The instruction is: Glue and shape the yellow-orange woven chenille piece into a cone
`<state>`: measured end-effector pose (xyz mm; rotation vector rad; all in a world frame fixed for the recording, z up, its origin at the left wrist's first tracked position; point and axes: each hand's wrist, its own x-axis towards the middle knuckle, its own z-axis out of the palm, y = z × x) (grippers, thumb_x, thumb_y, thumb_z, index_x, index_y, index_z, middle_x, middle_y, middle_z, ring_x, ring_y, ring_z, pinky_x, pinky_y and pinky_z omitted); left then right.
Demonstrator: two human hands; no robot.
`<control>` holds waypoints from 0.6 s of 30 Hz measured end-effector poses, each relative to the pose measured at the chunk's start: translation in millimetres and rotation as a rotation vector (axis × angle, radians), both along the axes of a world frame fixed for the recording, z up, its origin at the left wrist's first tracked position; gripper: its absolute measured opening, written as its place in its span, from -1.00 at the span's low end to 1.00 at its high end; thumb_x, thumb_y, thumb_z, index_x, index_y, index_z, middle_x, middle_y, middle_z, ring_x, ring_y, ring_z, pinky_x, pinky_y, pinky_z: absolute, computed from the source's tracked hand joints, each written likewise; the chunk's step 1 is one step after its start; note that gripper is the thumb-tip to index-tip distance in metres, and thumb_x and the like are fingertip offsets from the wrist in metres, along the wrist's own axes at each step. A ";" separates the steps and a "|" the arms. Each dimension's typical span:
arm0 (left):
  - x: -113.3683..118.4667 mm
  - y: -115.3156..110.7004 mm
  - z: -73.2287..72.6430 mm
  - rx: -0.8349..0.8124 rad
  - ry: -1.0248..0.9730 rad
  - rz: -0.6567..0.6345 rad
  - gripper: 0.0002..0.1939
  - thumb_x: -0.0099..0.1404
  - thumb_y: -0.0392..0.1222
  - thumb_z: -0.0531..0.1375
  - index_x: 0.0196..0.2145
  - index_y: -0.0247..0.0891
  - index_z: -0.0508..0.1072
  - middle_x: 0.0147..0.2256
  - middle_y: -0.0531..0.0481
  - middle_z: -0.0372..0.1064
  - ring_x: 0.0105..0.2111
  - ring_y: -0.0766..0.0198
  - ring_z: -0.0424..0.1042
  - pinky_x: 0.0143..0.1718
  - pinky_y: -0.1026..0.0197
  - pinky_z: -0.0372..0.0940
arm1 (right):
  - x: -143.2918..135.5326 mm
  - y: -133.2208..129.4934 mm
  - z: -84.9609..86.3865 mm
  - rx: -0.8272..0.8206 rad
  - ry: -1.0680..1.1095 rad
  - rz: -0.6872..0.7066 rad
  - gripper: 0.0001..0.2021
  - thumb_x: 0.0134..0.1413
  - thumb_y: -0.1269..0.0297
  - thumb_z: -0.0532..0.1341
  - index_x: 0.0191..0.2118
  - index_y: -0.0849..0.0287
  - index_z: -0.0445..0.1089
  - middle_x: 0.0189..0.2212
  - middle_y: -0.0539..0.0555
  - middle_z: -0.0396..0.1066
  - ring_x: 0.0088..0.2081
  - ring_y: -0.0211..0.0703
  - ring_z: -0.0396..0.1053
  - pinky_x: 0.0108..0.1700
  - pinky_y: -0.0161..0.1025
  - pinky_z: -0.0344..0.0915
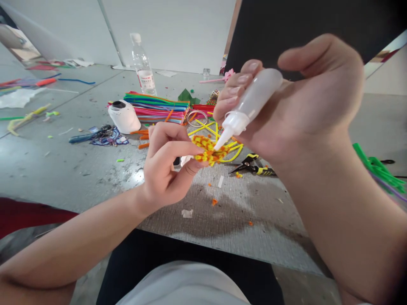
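My left hand (pixel 171 163) pinches a yellow and orange pipe-cleaner flower (pixel 210 151) between thumb and fingers, above the table. In my right hand (pixel 299 93) lies a translucent glue bottle (pixel 260 93) with a white cap, tilted nozzle-down, the fingers curled round its far side and the thumb raised off it. The nozzle tip meets the middle of the flower or hangs just over it; I cannot tell which. Behind the flower lie bent yellow pipe cleaners (pixel 233 153), partly hidden by it.
Black and yellow pliers (pixel 254 165) lie right of the flower. Farther back are a bundle of coloured pipe cleaners (pixel 155 108), a white container with a dark opening (pixel 124 117) and a clear plastic bottle (pixel 143 67). Blue-handled pliers (pixel 89 134) rest at left; green pipe cleaners (pixel 378 169) at right.
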<state>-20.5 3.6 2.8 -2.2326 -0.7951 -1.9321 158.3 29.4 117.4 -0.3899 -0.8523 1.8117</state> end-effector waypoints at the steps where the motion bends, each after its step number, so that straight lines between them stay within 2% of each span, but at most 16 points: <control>1: 0.0 -0.5 0.4 0.003 -0.006 0.003 -0.92 0.38 -0.11 0.29 -0.18 -0.07 0.48 -0.30 -0.04 0.34 -0.26 0.13 0.38 -0.19 -0.07 0.29 | -0.4 0.9 -0.5 -0.007 -0.008 -0.001 -0.70 -0.30 0.40 0.12 -0.41 0.05 -0.05 -0.45 -0.04 0.09 -0.45 -0.28 0.18 -0.34 -0.25 0.34; 3: -0.2 -1.1 0.5 0.011 -0.018 -0.002 -0.92 0.38 -0.13 0.29 -0.18 -0.08 0.48 -0.30 -0.04 0.32 -0.25 0.12 0.38 -0.17 -0.08 0.29 | -2.1 0.9 0.6 -0.044 -0.019 -0.051 -0.64 -0.39 0.45 0.08 -0.41 0.03 -0.12 -0.43 -0.02 0.13 -0.44 -0.26 0.20 -0.32 -0.22 0.38; 5: -0.6 -1.1 0.1 0.023 -0.020 -0.003 -0.92 0.38 -0.14 0.28 -0.17 -0.09 0.47 -0.29 -0.04 0.31 -0.25 0.12 0.38 -0.16 -0.08 0.29 | -4.3 -0.5 3.6 -0.097 -0.024 -0.110 -0.63 -0.38 0.50 0.05 -0.40 0.02 -0.13 -0.40 -0.01 0.17 -0.43 -0.28 0.26 -0.27 -0.23 0.45; 8: -1.7 -0.9 -0.6 0.019 -0.017 0.008 -0.92 0.39 -0.15 0.26 -0.16 -0.09 0.46 -0.26 -0.04 0.32 -0.25 0.14 0.37 -0.16 -0.06 0.29 | -5.9 -1.8 7.4 -0.107 -0.090 -0.147 -0.70 -0.20 0.57 0.09 -0.36 0.04 0.04 -0.39 -0.01 0.28 -0.37 -0.27 0.42 -0.14 -0.24 0.55; 11: -2.5 -1.7 0.4 0.007 -0.010 -0.001 -0.92 0.39 -0.16 0.26 -0.15 -0.10 0.45 -0.26 -0.03 0.31 -0.25 0.17 0.35 -0.15 -0.04 0.29 | -5.2 0.1 7.1 -0.081 -0.253 -0.159 -0.82 0.02 0.50 0.18 -0.28 0.11 0.22 -0.44 0.01 0.39 -0.33 -0.17 0.54 -0.14 -0.27 0.58; 14: -2.4 -3.4 2.4 -0.003 -0.006 -0.016 -0.93 0.40 -0.18 0.25 -0.16 -0.11 0.45 -0.27 -0.02 0.30 -0.26 0.19 0.34 -0.15 -0.03 0.28 | -4.0 2.8 4.5 -0.048 -0.319 -0.163 -0.92 0.11 0.44 0.23 -0.26 0.19 0.33 -0.43 0.04 0.47 -0.34 -0.17 0.58 -0.18 -0.35 0.59; 18: -1.6 -5.6 3.7 -0.014 -0.009 -0.037 -0.93 0.41 -0.21 0.25 -0.15 -0.14 0.45 -0.25 -0.03 0.30 -0.26 0.20 0.34 -0.17 -0.02 0.27 | -3.0 3.3 1.9 -0.001 -0.261 -0.114 -0.96 0.17 0.44 0.23 -0.24 0.25 0.38 -0.43 0.08 0.53 -0.32 -0.16 0.61 -0.19 -0.37 0.60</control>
